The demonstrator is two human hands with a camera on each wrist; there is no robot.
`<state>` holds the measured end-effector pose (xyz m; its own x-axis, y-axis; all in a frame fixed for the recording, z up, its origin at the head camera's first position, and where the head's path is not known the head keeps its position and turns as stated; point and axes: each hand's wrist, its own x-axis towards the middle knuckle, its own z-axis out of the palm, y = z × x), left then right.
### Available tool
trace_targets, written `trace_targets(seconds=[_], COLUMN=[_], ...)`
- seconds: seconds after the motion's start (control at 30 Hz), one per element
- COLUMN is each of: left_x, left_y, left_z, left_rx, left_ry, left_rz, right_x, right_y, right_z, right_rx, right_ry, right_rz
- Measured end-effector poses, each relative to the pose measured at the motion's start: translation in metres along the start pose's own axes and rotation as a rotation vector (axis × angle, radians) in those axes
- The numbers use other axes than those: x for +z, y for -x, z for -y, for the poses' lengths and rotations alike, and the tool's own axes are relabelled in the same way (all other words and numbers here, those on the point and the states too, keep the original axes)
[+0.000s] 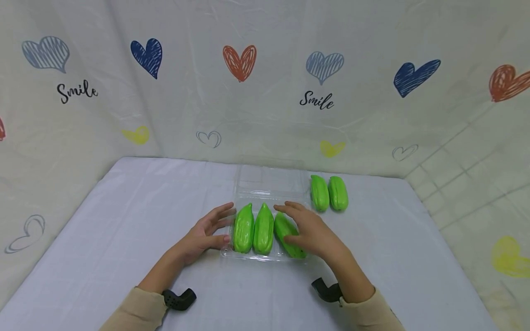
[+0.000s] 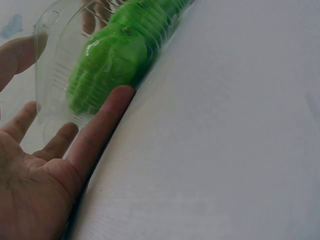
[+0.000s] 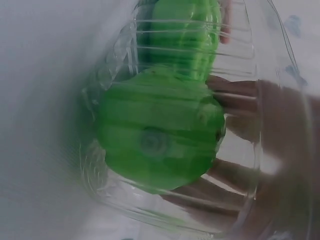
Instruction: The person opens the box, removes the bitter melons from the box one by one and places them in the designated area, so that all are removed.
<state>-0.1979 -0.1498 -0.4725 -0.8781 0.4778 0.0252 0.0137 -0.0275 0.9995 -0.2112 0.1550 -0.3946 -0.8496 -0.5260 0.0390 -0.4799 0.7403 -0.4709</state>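
Note:
A clear plastic clamshell tray (image 1: 265, 259) lies open on the table with its lid (image 1: 269, 181) folded back. Two green ridged gourds (image 1: 243, 230) (image 1: 263, 229) lie side by side in it. A third gourd (image 1: 295, 248) sits slanted at the tray's right end, and my right hand (image 1: 285, 224) grips it, thumb on one side and fingers over the top. In the right wrist view that gourd (image 3: 160, 140) shows through the tray wall (image 3: 115, 200) with my fingers (image 3: 235, 95) behind it. My left hand (image 1: 227, 224) rests with straight fingers (image 2: 100, 120) against the tray's left wall (image 2: 50, 30).
Two more green gourds (image 1: 319, 193) (image 1: 338, 193) lie together on the white tablecloth (image 1: 124, 220) just right of the lid. A cloth backdrop printed with hearts (image 1: 239, 62) rises behind the table. Black wrist mounts (image 1: 179, 299) (image 1: 327, 290) sit by both sleeves.

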Motion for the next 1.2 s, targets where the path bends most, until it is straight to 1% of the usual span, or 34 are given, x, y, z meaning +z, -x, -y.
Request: trace_targets(seconds=[0.17,0.27,0.57,0.87,1.2], left_x=[-0.0001,-0.0003,0.0004,0.0008,-0.0001], left_y=[-0.0003,0.0001,0.0006,-0.0003,-0.0009], left_z=[0.0006,0.0014,-0.0016,-0.0016,-0.0005], left_rx=[-0.008,-0.002,-0.004,0.004,0.009], left_ry=[0.008,0.011,0.021,0.042,0.052], left_rz=[-0.001,0.004,-0.001,0.006,0.013], right_x=[0.0013,0.0007,-0.0003,0.0009,-0.0037], right_y=[0.0016,0.0027,0.0052,0.0048,0.0047], right_z=[0.0024,0.0043,0.0057,0.0038,0.0023], right_rx=[0.008,0.006,-0.049,-0.045,-0.066], right_ry=[-0.002,0.006,0.034,0.069,0.086], right_rz=[0.019,0.035,0.088,0.106,0.091])
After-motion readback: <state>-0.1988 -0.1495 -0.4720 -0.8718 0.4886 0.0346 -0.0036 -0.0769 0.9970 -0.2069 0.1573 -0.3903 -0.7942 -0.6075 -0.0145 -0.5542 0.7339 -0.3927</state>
